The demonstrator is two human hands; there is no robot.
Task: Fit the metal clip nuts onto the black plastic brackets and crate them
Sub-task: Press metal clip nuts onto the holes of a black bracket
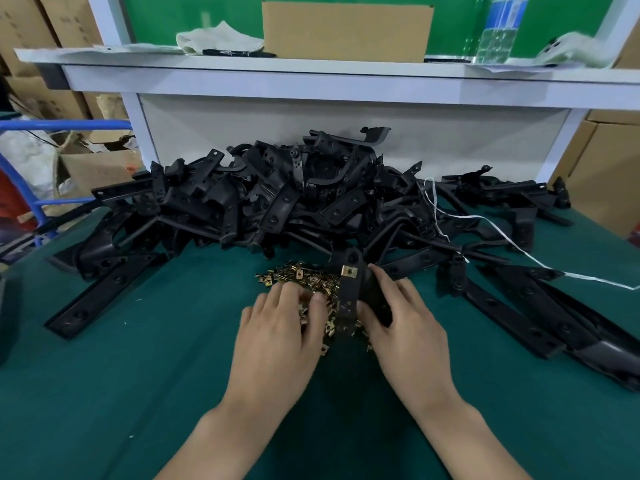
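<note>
Behind, heaped brackets [270,199] crowd clip nuts [298,274].

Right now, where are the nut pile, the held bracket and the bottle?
nut pile [301,276]: head view, far edge of the heap.
held bracket [347,303]: head view, middle of its strip.
bottle [500,29]: head view, middle of its body.

The left hand [277,327] has its fingers [290,295] blurred over the small brass-coloured metal clip nuts [298,275]. The right hand [405,327] covers part of the black plastic bracket [347,299].
</note>
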